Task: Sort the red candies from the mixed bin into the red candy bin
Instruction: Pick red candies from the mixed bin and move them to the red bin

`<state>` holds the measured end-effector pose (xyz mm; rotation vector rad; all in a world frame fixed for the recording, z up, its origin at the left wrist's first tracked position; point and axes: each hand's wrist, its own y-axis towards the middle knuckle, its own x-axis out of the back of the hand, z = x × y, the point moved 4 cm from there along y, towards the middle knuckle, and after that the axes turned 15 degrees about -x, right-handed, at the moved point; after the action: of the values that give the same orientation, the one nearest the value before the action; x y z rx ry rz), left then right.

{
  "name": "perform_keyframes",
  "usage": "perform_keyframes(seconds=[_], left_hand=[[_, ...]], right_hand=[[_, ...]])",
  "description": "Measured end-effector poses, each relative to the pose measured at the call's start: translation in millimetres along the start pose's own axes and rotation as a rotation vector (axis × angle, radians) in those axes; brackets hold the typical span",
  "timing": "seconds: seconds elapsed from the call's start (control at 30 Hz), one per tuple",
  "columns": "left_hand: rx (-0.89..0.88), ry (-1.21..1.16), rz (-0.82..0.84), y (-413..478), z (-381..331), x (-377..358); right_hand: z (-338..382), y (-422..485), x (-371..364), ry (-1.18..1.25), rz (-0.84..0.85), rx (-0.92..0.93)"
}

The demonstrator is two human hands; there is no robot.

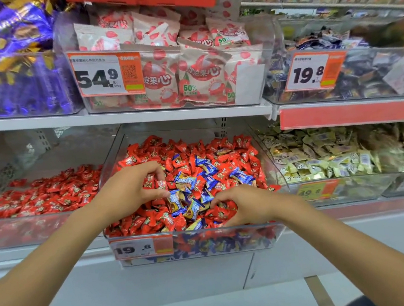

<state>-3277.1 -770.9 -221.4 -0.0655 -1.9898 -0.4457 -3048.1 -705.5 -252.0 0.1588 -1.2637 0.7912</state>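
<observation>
Mixed bin (109, 163): clear plastic, lower shelf, centre. It is heaped with red candies (224, 149), and blue candies (209, 167) are scattered through the middle of the heap.

Left hand (130, 188) is over the left half of the heap. Its fingers and thumb are curled round a few red candies. Right hand (244, 205) is low at the front right, just inside the front wall. Its fingers are curled down into the pile (tips buried, so I cannot tell whether they grip anything).

Edges: the bin's left wall rises between the left hand and the red candy bin (19, 230), which sits just beside it on the left. That bin is filled low with red wrappers only, with open room above them up to the shelf board (113, 117). The same board overhangs the back of the mixed bin; the front half is open from above.

Around:
- An orange price tag (141, 248) is on the mixed bin's front wall.
- A bin of pale yellow candies (344, 191) sits just beside it on the right.
- Upper shelf, left to right: purple wrappers (4, 87), pink-and-white packets (185, 77), dark mixed sweets (366, 72).
</observation>
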Motion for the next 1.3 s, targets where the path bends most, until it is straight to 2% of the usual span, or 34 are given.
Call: perform_keyframes(seconds=[0.17, 0.33, 0.47, 0.6, 0.67, 0.77, 1.03, 1.13, 1.3], left_hand=[[-0.081, -0.030, 0.056, -5.4, -11.6, 2.7], [-0.034, -0.071, 0.174, -10.8, -8.1, -7.2], [-0.075, -0.095, 0.227, -9.6, -16.1, -11.6], [-0.086, 0.114, 0.407, -8.4, -20.6, -21.9], [-0.077, 0.161, 0.443, -7.3, -17.6, -22.7], [-0.085, 0.059, 0.348, -5.8, -13.9, -22.1], [-0.107, -0.151, -0.126, -13.5, -18.4, 13.3], [-0.096, -0.132, -0.231, -27.4, -6.2, 35.5], [0.032, -0.017, -0.302, -67.4, 56.9, 83.5]], right_hand=[[-3.3, -8.1, 14.5, 0.214, -0.001, -0.015], [-10.7, -16.1, 30.7, 0.425, -0.038, 0.015], [-20.6, -14.0, 31.4, 0.508, -0.057, -0.012], [-21.6, -14.8, 32.9, 0.561, -0.067, -0.019], [-20.5, -16.6, 34.2, 0.558, -0.085, -0.011], [-17.3, -21.2, 34.4, 0.544, -0.131, -0.009], [12.6, -20.9, 39.8, 0.555, -0.341, 0.041], [39.5, -17.1, 42.7, 0.557, -0.422, 0.144], [111.7, 10.4, 44.3, 0.559, -0.372, 0.257]])
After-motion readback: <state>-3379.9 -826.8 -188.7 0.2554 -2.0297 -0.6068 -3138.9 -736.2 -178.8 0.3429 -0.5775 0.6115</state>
